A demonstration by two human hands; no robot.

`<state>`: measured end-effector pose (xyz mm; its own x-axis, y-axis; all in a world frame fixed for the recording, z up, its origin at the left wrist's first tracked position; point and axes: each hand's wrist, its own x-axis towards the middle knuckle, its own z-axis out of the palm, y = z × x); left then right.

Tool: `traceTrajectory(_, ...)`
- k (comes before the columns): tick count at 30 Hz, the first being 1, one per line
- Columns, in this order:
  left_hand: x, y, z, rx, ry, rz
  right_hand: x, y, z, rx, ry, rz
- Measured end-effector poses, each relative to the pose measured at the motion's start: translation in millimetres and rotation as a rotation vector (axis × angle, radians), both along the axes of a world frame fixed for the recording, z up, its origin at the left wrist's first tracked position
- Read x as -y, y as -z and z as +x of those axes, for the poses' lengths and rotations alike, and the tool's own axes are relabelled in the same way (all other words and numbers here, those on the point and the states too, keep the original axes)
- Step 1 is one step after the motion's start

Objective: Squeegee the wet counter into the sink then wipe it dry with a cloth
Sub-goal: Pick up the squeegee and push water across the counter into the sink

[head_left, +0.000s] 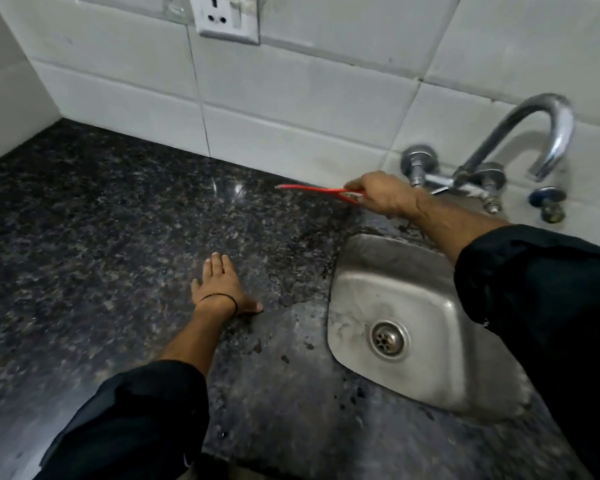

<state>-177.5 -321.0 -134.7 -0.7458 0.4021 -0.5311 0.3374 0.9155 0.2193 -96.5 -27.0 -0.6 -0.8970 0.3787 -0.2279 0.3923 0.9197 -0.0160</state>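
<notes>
From the head view I read the following state. My right hand (378,195) is closed around the handle of the red squeegee (321,192), which it holds at the back of the counter (101,220), close to the tiled wall (291,98). The squeegee extends to the left of that hand, with its thin edge low against the counter near the foot of the wall; I cannot tell whether the blade is in full contact with the surface. My left hand (222,289) holds nothing: it lies flat and open, palm down, fingers spread and pointing away from me, pressed on the dark speckled counter. A thin black band sits on that wrist. Both forearms carry dark sleeves pushed back from the wrists. The steel sink (430,375) lies to the right of the left hand and below the right forearm, which crosses over its upper corner. The drain (388,338) is visible in the basin. Between the left hand and the sink the counter shows wet patches and dark drops. The tap (520,143) is mounted on the wall just to the right of the right hand. A wall socket (227,19) is set in the tiles above, well apart from both hands.
</notes>
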Motion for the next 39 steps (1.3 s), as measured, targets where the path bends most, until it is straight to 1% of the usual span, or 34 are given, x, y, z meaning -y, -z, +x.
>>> traceTrajectory(3,-2,12,-4,0.041,-0.01,-0.011,1,-7,-16,0.052,0.116,0.086)
traceTrajectory(6,-3,17,-10,0.054,-0.002,-0.002,8,-2,-25,0.121,0.198,0.11)
traceTrajectory(10,-3,19,-11,0.052,-0.012,0.033,17,13,-43,0.146,0.19,0.118)
traceTrajectory(15,0,28,-13,0.038,-0.038,0.093,29,26,-57,0.197,0.194,0.081)
traceTrajectory(19,0,26,-13,0.044,-0.038,0.086,31,27,-35,0.223,0.138,0.105)
traceTrajectory(24,5,17,-10,0.056,-0.041,0.118,53,30,19,0.238,0.045,0.134)
traceTrajectory(28,14,10,-9,0.084,-0.035,0.204,50,37,53,0.26,0.0,0.125)
traceTrajectory(30,21,2,-11,0.127,-0.063,0.306,45,26,56,0.259,-0.001,0.148)
traceTrajectory(32,34,-4,-11,0.112,-0.108,0.424,45,9,46,0.214,0.002,0.17)
traceTrajectory(34,52,-6,-6,0.04,-0.14,0.474,52,-7,22,0.144,-0.025,0.145)
traceTrajectory(37,82,-5,9,-0.035,-0.238,0.472,77,-8,-40,0.1,-0.157,0.051)
traceTrajectory(39,102,-3,24,-0.057,-0.294,0.39,106,-2,-83,0.079,-0.253,0.005)
